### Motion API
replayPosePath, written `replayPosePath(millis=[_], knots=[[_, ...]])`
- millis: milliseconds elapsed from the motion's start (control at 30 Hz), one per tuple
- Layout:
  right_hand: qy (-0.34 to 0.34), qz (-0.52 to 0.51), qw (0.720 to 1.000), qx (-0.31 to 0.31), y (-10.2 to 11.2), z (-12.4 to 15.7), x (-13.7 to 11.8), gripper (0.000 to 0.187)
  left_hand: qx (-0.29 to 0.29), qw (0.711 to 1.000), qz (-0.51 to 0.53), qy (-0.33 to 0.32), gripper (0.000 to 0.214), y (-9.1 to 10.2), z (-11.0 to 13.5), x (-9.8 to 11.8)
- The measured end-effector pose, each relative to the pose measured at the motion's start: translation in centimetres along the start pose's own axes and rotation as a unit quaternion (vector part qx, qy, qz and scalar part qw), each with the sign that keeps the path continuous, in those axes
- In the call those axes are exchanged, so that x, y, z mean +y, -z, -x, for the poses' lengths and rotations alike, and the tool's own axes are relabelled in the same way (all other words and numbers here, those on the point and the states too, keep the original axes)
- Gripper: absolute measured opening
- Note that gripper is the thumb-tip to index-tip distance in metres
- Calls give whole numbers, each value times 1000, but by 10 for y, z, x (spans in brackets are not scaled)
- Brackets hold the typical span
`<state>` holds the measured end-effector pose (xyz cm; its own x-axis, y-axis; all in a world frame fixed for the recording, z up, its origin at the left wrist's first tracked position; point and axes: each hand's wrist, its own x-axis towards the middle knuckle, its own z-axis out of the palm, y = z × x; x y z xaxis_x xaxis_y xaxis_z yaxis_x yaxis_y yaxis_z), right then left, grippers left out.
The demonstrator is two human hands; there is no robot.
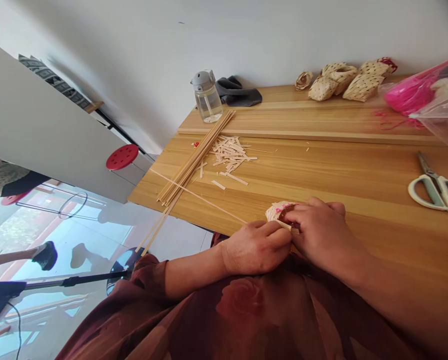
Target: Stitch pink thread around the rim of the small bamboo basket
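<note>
My left hand (259, 248) is closed at the table's front edge, pinching a long, thin pale strip (209, 202). The strip runs slantwise from the fingers up to the left, across a bundle of strips. Beside it, my right hand (321, 230) is wrapped round a small woven piece (273, 212) with pink marks and a dark opening. Its fingers reach over the rim of this opening. Both hands meet at a short flat strip end. The right hand and fingers cover much of the woven piece.
A bundle of long strips (197, 155) overhangs the table's left edge, beside a pile of cut scraps (229, 152). White-handled scissors (436, 192) lie right. Behind are a water bottle (208, 102), dark cloth (239, 94), woven pieces (332, 82) and a plastic bag (443, 102) with pink material.
</note>
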<state>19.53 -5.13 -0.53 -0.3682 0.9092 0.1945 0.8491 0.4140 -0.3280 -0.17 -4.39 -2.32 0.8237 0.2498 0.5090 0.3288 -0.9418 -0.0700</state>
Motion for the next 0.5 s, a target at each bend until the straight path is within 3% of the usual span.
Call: replayPosePath(millis=[133, 233, 333, 433, 500], knots=[[-48, -114, 992, 41, 1, 3, 2, 19, 6, 1000, -4, 14, 29, 3, -1, 0], [-108, -240, 958, 118, 9, 4, 5, 19, 7, 1000, -10, 25, 24, 7, 0, -1], [-173, -391, 892, 145, 17, 4, 5, 26, -4, 999, -9, 35, 21, 10, 3, -3], [-217, -563, 796, 52, 25, 4, 2, 35, -37, 994, 38, 95, 20, 13, 3, -7], [-225, -613, 757, 14, 33, 2, 4, 37, -73, 982, 98, 144, 21, 17, 0, -10]])
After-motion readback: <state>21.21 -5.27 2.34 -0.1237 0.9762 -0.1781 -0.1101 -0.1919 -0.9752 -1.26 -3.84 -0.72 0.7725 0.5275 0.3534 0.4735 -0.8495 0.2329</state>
